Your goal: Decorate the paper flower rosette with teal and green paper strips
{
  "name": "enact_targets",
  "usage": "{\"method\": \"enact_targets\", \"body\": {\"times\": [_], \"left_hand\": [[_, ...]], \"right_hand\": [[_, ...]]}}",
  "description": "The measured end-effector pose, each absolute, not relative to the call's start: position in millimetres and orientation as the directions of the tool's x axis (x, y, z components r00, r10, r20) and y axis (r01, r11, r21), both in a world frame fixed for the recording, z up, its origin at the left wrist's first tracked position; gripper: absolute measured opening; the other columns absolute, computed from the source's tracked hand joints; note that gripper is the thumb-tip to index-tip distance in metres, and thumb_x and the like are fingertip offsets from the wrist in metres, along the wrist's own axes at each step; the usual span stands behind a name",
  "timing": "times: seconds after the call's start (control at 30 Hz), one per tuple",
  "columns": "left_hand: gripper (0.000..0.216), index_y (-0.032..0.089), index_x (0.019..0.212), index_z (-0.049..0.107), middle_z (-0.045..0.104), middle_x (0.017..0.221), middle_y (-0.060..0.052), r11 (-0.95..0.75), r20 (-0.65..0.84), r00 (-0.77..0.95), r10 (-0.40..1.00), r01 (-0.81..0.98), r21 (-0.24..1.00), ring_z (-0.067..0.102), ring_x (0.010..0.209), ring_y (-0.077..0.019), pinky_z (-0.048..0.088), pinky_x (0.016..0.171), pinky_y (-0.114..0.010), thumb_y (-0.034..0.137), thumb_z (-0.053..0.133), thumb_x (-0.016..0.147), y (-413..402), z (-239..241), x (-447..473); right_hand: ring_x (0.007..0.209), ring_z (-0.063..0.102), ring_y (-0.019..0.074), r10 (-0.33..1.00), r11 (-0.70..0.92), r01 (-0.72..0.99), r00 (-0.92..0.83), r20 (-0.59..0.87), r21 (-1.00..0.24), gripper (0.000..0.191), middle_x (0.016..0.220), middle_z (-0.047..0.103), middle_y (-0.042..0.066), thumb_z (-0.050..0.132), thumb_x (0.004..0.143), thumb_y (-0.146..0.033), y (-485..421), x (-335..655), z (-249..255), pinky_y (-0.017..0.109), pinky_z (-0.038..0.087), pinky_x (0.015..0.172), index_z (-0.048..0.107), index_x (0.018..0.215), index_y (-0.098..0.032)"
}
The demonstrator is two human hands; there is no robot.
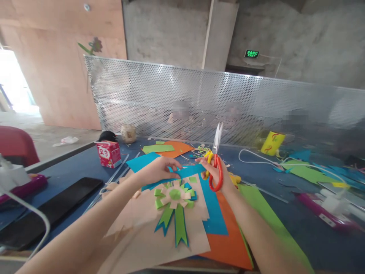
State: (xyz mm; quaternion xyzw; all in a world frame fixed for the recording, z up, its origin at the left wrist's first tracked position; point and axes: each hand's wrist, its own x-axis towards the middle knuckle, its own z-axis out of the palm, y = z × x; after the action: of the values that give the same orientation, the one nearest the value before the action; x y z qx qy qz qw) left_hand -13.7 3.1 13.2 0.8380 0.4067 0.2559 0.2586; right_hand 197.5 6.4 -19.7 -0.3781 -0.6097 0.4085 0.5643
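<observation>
My left hand point(159, 169) is over the blue paper point(215, 213), its bent fingers and thumb closed at a blue paper piece point(188, 172). In my right hand point(221, 177) is a pair of scissors point(216, 163) with red and yellow handles, the blades pointing up and away from the paper. Just below my hands lies a paper rosette point(175, 195), with layered green, pale and blue loops and two notched tails. It rests on pale pink sheets point(154, 243), with orange paper point(228, 247) and green paper point(270, 220) to the right.
A red-and-white box point(108, 154) and black phone point(57, 209) are at the left. Paper scraps point(201, 150) lie before the perforated metal screen point(159, 99). A yellow container point(273, 143), white cable point(251, 161) and purple power strip point(327, 211) occupy the right.
</observation>
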Motion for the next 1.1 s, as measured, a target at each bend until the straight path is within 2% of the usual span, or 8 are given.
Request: {"method": "enact_targets", "body": {"times": [0.13,0.3,0.47,0.53,0.6,0.73,0.8,1.1], "left_hand": [[0.023,0.024,0.092,0.062,0.067,0.082,-0.002,-0.636,0.193,0.614,0.766,0.675,0.374,0.058,0.062,-0.0144,0.039,0.052,-0.023,0.029,0.056,0.071,-5,14,-15],[0.021,0.026,0.094,0.06,0.067,0.089,-0.001,-0.745,0.281,0.692,0.665,0.643,0.18,0.06,0.076,-0.0167,0.04,0.065,-0.026,0.023,0.052,0.075,-1,5,-15],[0.021,0.023,0.096,0.055,0.06,0.102,-0.007,-0.612,0.692,0.452,0.563,0.791,-0.018,0.05,0.098,-0.0243,0.031,0.084,-0.041,0.031,0.05,0.078,-4,0,-20],[0.017,0.02,0.085,0.056,0.06,0.094,-0.009,-0.544,0.795,0.321,0.516,0.839,0.015,0.049,0.094,-0.0244,0.031,0.083,-0.042,0.033,0.046,0.079,-10,-2,-18],[0.019,0.018,0.074,0.054,0.059,0.081,-0.007,-0.598,0.731,0.332,0.596,0.792,0.127,0.052,0.082,-0.0218,0.036,0.075,-0.038,0.035,0.046,0.078,-14,-7,-12],[0.027,0.018,0.076,0.052,0.058,0.068,-0.002,-0.481,0.317,0.376,0.871,0.522,0.704,0.053,0.057,-0.0145,0.039,0.052,-0.026,0.044,0.044,0.077,-16,-20,6],[0.029,0.018,0.069,0.049,0.057,0.062,0.0,-0.351,0.211,0.381,0.9,0.347,0.87,0.052,0.052,-0.0126,0.039,0.048,-0.024,0.046,0.044,0.076,-15,-25,12],[0.024,0.019,0.06,0.043,0.045,0.051,0.004,-0.414,0.432,-0.011,0.902,0.262,0.872,0.042,0.046,-0.0089,0.033,0.044,-0.022,0.035,0.045,0.078,8,-15,-15]], "right_hand": [[0.079,0.057,0.0153,0.881,0.466,0.181,-0.185,0.435,-0.866,0.034,0.087,0.061,0.004,0.068,0.059,-0.03,7,196,-23,0.029,0.047,0.067,0.042,0.078,-0.02],[0.069,0.058,0.0147,0.867,0.435,0.175,-0.345,0.359,-0.883,0.031,0.076,0.06,-0.001,0.066,0.061,-0.027,10,189,-42,0.032,0.046,0.067,0.04,0.076,-0.021],[0.068,0.058,0.0164,0.906,0.387,0.164,-0.25,0.341,-0.907,0.033,0.072,0.057,-0.002,0.067,0.059,-0.027,10,181,-47,0.032,0.047,0.066,0.038,0.075,-0.022],[0.066,0.058,0.0163,0.926,0.36,0.135,-0.171,0.336,-0.923,0.034,0.072,0.057,-0.001,0.068,0.058,-0.029,9,179,-44,0.033,0.048,0.065,0.038,0.075,-0.022],[0.064,0.058,0.0159,0.934,0.356,0.125,-0.092,0.346,-0.926,0.034,0.071,0.057,-0.002,0.067,0.058,-0.032,8,178,-39,0.034,0.048,0.065,0.038,0.073,-0.023],[0.066,0.058,0.0157,0.936,0.349,0.161,-0.006,0.353,-0.923,0.033,0.071,0.056,-0.001,0.067,0.057,-0.032,1,173,-30,0.032,0.048,0.066,0.039,0.072,-0.023],[0.065,0.057,0.015,0.946,0.322,0.184,-0.027,0.323,-0.929,0.033,0.071,0.056,-0.001,0.067,0.058,-0.031,-4,170,-26,0.031,0.048,0.066,0.039,0.072,-0.022],[0.042,0.042,0.0078,0.951,0.268,0.202,-0.214,0.224,-0.942,0.026,0.068,0.051,-0.003,0.057,0.067,-0.035,-9,176,-32,0.021,0.03,0.034,0.034,0.076,-0.024]]}}
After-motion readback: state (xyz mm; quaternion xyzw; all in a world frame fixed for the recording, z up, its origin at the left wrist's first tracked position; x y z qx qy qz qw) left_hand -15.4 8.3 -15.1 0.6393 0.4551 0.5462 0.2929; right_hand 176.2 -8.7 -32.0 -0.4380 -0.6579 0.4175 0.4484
